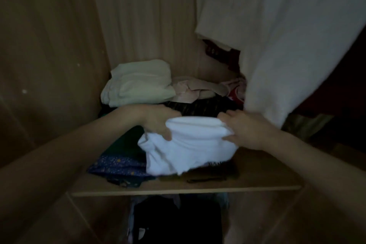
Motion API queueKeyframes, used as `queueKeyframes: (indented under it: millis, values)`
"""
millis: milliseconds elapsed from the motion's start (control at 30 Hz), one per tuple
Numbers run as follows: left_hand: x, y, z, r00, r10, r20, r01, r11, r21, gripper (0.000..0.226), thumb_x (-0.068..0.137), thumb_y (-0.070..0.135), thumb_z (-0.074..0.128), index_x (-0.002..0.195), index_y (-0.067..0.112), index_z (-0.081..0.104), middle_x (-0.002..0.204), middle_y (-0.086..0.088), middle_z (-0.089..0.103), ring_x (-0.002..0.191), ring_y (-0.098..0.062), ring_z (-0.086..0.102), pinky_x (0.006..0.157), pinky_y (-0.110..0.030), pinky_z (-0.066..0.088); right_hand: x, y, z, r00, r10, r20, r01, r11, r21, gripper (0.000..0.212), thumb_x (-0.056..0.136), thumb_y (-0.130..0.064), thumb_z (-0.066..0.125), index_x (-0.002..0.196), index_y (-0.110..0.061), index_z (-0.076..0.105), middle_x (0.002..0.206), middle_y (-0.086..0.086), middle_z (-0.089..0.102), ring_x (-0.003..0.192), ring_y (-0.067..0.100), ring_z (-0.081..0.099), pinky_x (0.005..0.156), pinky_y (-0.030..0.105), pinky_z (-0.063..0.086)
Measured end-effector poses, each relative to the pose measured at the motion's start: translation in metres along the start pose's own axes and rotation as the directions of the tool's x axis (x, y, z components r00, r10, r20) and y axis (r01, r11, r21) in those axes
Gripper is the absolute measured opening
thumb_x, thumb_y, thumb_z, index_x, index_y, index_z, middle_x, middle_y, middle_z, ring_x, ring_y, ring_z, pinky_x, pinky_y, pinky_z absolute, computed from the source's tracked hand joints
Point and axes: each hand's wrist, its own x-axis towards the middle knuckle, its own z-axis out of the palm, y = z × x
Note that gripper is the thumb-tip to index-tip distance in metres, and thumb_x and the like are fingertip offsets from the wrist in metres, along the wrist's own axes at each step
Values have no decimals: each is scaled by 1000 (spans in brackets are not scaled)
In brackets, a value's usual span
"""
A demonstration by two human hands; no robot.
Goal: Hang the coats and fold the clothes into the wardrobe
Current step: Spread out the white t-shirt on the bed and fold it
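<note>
Both forearms reach in, left hand (158,121) and right hand (245,128) gripping opposite ends of a folded white garment (190,144), its long axis left-right, over the wardrobe shelf (257,176).

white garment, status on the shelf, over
Left hand and right hand grip white garment above shelf. Hanging pale coat crowds right side.

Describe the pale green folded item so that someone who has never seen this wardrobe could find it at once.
Start at the wooden shelf inside the wardrobe and look to its back left corner. The pale green folded garment sits there on top of darker clothes, behind the white garment held by both hands, left of a crumpled pink one.
</note>
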Motion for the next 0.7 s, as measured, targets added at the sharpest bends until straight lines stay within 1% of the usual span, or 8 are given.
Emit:
queueKeyframes:
  millis: [100,167,267,333,400,533,633,700]
  values:
    - [17,1,-10,938,51,-343,-17,995,101,50,77,39,71,120,22,53,109,6,59,97,-15,56,81,-32,48,23,26,7,953,-40,-300,-11,986,-165,43,72,-22,72,107,-18,47,95,4,50,87,25,52,54,32,42]
    - [32,-1,3,803,116,-584,81,950,301,56,73,30,76,125,20,55,111,-1,61,98,-24,57,73,-36,46,33,37,19,922,0,-387,-77,980,-182,50,64,-16,74,108,-16,50,94,8,53,88,30,54,54,34,44]
    - [52,-1,55,709,190,-680,275,812,514,69,58,16,77,123,19,54,108,-8,61,92,-31,55,68,-37,41,34,36,55,895,83,-439,-177,968,-177,43,69,-15,60,112,-15,56,99,11,56,89,35,54,63,40,45]
    - [65,-3,102,732,168,-661,309,783,541,62,64,16,68,123,21,49,108,-6,60,91,-29,51,71,-39,41,26,26,101,923,141,-359,-195,973,-121,40,74,-18,46,112,-19,54,103,11,57,90,34,52,68,41,45]
    - [76,-8,155,846,103,-523,254,785,565,61,65,18,70,121,23,48,103,-4,60,89,-27,49,69,-39,44,11,12,151,974,139,-176,-152,987,-61,43,72,-20,40,113,-25,49,104,7,61,90,29,50,66,38,47]
    - [73,-12,194,955,-96,-280,225,851,474,90,47,34,80,129,26,45,110,0,56,97,-24,46,73,-36,38,-17,12,189,997,56,62,-67,977,202,71,62,-13,38,130,-33,45,130,-6,48,110,19,48,73,36,49]
    - [64,7,157,985,-154,-83,173,935,310,87,79,51,63,150,24,21,139,-5,34,126,-29,30,100,-41,30,-10,24,168,995,16,100,-52,926,374,62,75,-13,41,135,-27,49,136,-7,45,118,17,43,92,31,38]
    - [77,22,132,975,-213,-55,220,931,293,60,95,49,45,147,22,32,136,-8,43,123,-29,40,96,-39,32,12,20,154,988,135,69,-151,872,466,45,88,-20,35,126,-14,58,129,6,53,114,25,50,90,29,36]
